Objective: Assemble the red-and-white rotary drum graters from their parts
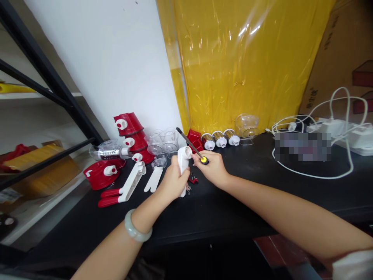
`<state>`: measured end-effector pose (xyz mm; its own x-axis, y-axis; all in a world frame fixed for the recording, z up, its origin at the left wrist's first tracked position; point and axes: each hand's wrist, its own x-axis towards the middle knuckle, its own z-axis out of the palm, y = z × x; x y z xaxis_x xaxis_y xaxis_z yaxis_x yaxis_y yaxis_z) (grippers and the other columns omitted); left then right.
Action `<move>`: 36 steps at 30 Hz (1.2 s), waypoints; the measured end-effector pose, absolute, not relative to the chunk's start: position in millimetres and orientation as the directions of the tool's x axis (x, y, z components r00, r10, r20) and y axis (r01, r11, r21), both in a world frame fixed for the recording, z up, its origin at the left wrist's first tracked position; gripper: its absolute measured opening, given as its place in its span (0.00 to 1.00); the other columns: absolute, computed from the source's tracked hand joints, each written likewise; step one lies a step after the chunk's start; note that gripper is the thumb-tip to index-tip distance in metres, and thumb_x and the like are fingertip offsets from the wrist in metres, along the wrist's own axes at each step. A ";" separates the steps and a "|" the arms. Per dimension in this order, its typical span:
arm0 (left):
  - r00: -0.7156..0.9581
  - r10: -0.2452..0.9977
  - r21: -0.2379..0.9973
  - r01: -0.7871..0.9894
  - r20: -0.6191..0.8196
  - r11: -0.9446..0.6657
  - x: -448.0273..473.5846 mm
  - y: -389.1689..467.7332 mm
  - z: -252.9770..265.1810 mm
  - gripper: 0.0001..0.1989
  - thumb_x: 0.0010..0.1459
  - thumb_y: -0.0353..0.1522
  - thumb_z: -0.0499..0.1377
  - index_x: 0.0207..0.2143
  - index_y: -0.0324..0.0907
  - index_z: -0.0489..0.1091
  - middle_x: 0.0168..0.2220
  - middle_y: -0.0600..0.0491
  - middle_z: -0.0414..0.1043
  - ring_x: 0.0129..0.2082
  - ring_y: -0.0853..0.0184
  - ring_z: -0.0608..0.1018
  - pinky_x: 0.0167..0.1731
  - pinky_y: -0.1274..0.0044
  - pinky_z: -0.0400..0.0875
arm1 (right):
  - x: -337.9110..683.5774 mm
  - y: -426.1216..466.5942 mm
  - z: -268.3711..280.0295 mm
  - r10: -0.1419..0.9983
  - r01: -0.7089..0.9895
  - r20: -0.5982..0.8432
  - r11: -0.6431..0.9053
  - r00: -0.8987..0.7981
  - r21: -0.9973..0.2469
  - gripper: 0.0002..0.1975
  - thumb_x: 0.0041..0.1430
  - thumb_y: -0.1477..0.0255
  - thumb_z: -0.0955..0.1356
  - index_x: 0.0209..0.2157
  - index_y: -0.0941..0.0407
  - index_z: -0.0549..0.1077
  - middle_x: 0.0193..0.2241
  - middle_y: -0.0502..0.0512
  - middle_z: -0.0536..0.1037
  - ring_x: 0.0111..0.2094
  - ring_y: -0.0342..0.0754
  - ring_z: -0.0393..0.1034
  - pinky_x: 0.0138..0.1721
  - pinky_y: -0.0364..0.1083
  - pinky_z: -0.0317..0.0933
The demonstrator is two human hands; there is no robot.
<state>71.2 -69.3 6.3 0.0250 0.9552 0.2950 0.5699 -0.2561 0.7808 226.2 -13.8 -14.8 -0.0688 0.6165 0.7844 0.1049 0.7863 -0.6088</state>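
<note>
My left hand point(174, 178) is closed around a white plastic handle part point(183, 157), held upright with its round socket end at the top. In my right hand point(214, 169) is a screwdriver point(189, 143), its dark shaft pointing up and to the left past the socket and its yellow-and-black grip partly hidden by my fingers. My right fingertips are close to the socket; I cannot tell if they touch it. Small screws point(189, 189) and a little red piece point(193, 180) lie on the black table beside the white part.
Red-and-white handles point(124, 190), stacked red housings point(132, 136) and clear plastic parts point(163, 140) stand to the left. Metal grater drums point(220, 139) and a red tray point(194, 140) sit at the back. White cables point(314, 177) and a power strip point(357, 136) lie on the right.
</note>
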 end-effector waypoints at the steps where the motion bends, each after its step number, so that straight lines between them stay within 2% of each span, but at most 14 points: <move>1: 0.027 0.956 0.776 0.578 0.292 -0.253 71.4 -69.4 6.6 0.11 0.58 0.36 0.56 0.38 0.47 0.54 0.22 0.60 0.67 0.13 0.65 0.74 0.14 0.76 0.67 | 226.0 -13.4 -15.0 0.615 0.103 0.785 0.788 -0.075 -0.607 0.11 0.57 0.70 0.68 0.22 0.54 0.76 0.28 0.55 0.80 0.30 0.48 0.75 0.37 0.47 0.68; 7: 0.020 0.968 0.773 0.598 0.251 -0.213 71.4 -68.5 6.8 0.11 0.59 0.37 0.54 0.39 0.47 0.52 0.23 0.60 0.65 0.14 0.64 0.75 0.13 0.74 0.69 | 224.8 -12.9 -14.5 0.638 0.080 0.765 0.770 -0.088 -0.633 0.11 0.58 0.70 0.67 0.22 0.55 0.75 0.28 0.56 0.79 0.30 0.48 0.74 0.36 0.46 0.67; 18: -0.015 0.974 0.824 0.535 0.228 -0.184 69.9 -63.7 1.0 0.12 0.58 0.36 0.54 0.39 0.46 0.51 0.23 0.62 0.63 0.12 0.65 0.73 0.10 0.74 0.68 | 223.4 -9.7 -16.4 0.722 0.035 0.688 0.691 -0.076 -0.722 0.15 0.59 0.63 0.67 0.25 0.58 0.77 0.25 0.55 0.79 0.30 0.47 0.74 0.35 0.45 0.67; 23: -0.058 0.983 0.872 0.472 0.176 -0.128 68.0 -60.7 3.8 0.13 0.57 0.35 0.55 0.40 0.46 0.52 0.21 0.63 0.62 0.12 0.66 0.72 0.12 0.72 0.71 | 226.9 -3.8 -14.0 0.788 -0.024 0.611 0.611 -0.075 -0.791 0.18 0.59 0.57 0.67 0.33 0.58 0.78 0.30 0.56 0.80 0.26 0.45 0.73 0.29 0.44 0.67; 25: -0.094 0.983 0.892 0.440 0.159 -0.102 63.5 -57.2 6.7 0.14 0.56 0.34 0.56 0.40 0.46 0.52 0.20 0.63 0.62 0.13 0.66 0.72 0.13 0.72 0.72 | 235.1 4.2 -8.5 0.816 0.029 0.563 0.571 -0.132 -0.820 0.20 0.59 0.55 0.66 0.34 0.58 0.76 0.25 0.53 0.78 0.22 0.43 0.71 0.26 0.43 0.65; 28: -0.146 0.973 0.911 0.398 0.177 -0.106 53.9 -51.5 12.6 0.14 0.55 0.34 0.57 0.40 0.46 0.52 0.20 0.63 0.62 0.14 0.66 0.72 0.14 0.72 0.73 | 253.7 19.4 5.9 0.846 0.250 0.444 0.517 -0.297 -0.818 0.17 0.55 0.56 0.69 0.26 0.57 0.71 0.14 0.45 0.67 0.17 0.41 0.64 0.22 0.41 0.60; 30: -0.181 0.961 0.922 0.364 0.207 -0.131 47.3 -48.4 16.4 0.14 0.55 0.34 0.57 0.39 0.47 0.52 0.20 0.63 0.63 0.14 0.67 0.72 0.14 0.71 0.73 | 266.2 27.3 19.2 0.879 0.283 0.343 0.439 -0.332 -0.853 0.16 0.54 0.56 0.69 0.29 0.55 0.66 0.14 0.42 0.65 0.15 0.40 0.60 0.19 0.41 0.57; 33: -0.196 0.944 0.935 0.291 0.265 -0.202 39.5 -45.1 19.4 0.13 0.56 0.34 0.56 0.39 0.47 0.52 0.21 0.63 0.64 0.14 0.68 0.72 0.14 0.72 0.73 | 281.4 30.7 39.2 0.888 0.212 0.286 0.376 -0.360 -0.902 0.10 0.61 0.61 0.63 0.35 0.53 0.61 0.16 0.40 0.63 0.16 0.41 0.61 0.22 0.41 0.61; 35: -0.183 0.935 0.930 0.271 0.303 -0.248 35.9 -43.3 19.2 0.13 0.56 0.35 0.57 0.38 0.47 0.52 0.21 0.64 0.64 0.14 0.68 0.71 0.14 0.72 0.73 | 289.7 28.6 46.2 0.869 0.307 0.288 0.424 -0.401 -0.852 0.07 0.61 0.66 0.62 0.39 0.53 0.60 0.19 0.42 0.67 0.19 0.42 0.65 0.25 0.42 0.64; 36: -0.181 0.929 0.924 0.275 0.321 -0.266 34.4 -42.4 18.7 0.14 0.56 0.36 0.57 0.38 0.47 0.52 0.21 0.64 0.63 0.14 0.68 0.71 0.15 0.73 0.73 | 293.9 27.1 46.3 0.846 0.389 0.312 0.488 -0.433 -0.782 0.08 0.60 0.68 0.62 0.41 0.54 0.61 0.22 0.45 0.70 0.22 0.43 0.68 0.27 0.43 0.65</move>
<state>34.4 -42.4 18.7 -0.1814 0.9294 0.3213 0.2748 -0.2658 0.9240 293.9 27.1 46.3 -0.4331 0.8456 0.3120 0.3887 0.4875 -0.7818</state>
